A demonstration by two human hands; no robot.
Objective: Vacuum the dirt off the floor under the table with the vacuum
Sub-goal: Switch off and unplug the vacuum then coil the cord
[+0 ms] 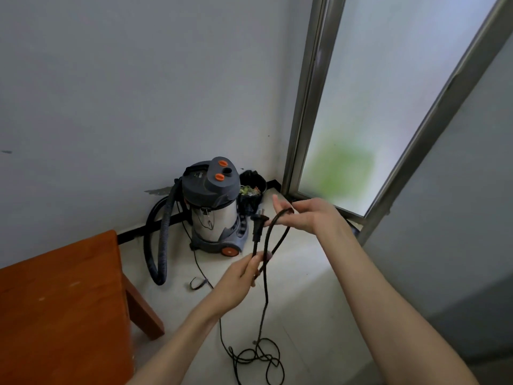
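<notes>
Before the vacuum [213, 207], left hand [244, 276] pinches the cord [266, 273]; right hand [302, 215] fingers hook its loop

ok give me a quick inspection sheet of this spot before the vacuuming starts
surface: pale tiled floor, no dirt visible from here
job's things: vacuum upright in the corner, hose looping down to the floor; table at left
clutter: black bin with rubbish behind the vacuum
hands: left hand pinches the cord below the plug; right hand holds a loop
cables: cord tangled on the floor
surroundings: white wall, frosted window
</notes>
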